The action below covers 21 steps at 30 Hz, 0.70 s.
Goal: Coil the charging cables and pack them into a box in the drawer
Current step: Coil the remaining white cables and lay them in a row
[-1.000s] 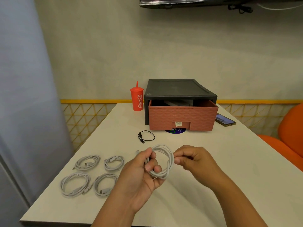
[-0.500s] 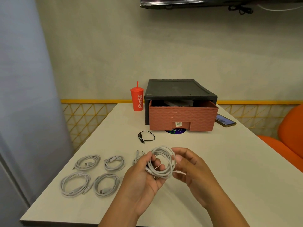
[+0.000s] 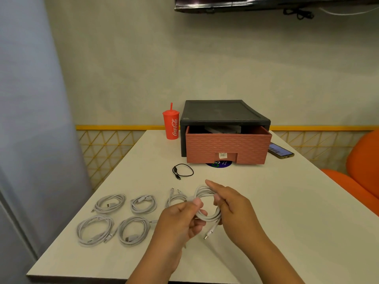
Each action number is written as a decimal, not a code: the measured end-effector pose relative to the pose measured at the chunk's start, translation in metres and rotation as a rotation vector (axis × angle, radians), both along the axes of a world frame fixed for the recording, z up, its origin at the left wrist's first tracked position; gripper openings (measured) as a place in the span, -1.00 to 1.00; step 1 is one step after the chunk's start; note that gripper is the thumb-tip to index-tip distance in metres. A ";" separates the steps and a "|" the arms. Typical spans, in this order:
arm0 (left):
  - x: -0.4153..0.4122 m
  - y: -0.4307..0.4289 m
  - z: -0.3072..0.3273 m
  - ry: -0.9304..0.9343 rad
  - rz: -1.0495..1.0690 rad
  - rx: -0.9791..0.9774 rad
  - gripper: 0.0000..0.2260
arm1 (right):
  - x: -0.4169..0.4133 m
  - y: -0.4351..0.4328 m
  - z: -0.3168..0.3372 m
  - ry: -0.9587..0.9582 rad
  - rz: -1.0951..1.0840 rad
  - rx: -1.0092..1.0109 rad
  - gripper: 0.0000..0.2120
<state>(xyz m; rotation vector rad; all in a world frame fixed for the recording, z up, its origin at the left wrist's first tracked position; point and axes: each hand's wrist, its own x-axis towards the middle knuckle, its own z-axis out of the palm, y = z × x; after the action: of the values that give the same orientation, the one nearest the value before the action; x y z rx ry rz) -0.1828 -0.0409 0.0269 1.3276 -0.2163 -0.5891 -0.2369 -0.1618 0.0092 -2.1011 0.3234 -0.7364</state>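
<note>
Both hands hold a coiled white cable (image 3: 207, 217) above the table's near middle. My left hand (image 3: 180, 220) pinches its left side, and my right hand (image 3: 229, 206) grips its right side; a plug end hangs below the coil. Several coiled white cables (image 3: 109, 203) lie on the table to the left, with one more white cable (image 3: 174, 198) partly behind my left hand. A small black cable (image 3: 182, 171) lies further back. The pink drawer (image 3: 227, 146) stands pulled out of its black case (image 3: 223, 111), with a dark box (image 3: 221, 130) inside.
A red cup with a straw (image 3: 171, 126) stands left of the case. A phone (image 3: 280, 151) lies to its right. An orange chair (image 3: 361, 173) sits beyond the table's right edge. The white table (image 3: 287, 201) ends close to my body.
The coil has turned in my hands and a plug end now hangs free below it. My right hand has closed over the coil's right side.
</note>
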 end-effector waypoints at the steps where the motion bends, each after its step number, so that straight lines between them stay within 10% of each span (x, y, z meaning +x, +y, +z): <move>1: 0.000 0.000 -0.001 -0.015 0.014 0.018 -0.81 | 0.000 -0.001 0.000 0.010 -0.005 -0.062 -0.50; 13: 0.021 0.012 0.000 -0.696 0.126 0.459 -0.71 | 0.000 -0.005 0.005 0.092 0.007 -0.166 -0.49; 21: 0.021 0.005 -0.003 -0.285 -0.261 0.131 -0.60 | 0.003 0.005 0.017 -0.016 0.073 0.072 -0.57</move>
<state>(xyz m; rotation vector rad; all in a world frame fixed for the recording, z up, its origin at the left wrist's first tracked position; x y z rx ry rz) -0.1623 -0.0357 0.0243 1.5212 -0.5998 -0.6391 -0.2342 -0.1571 0.0258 -2.0279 0.2594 -0.6879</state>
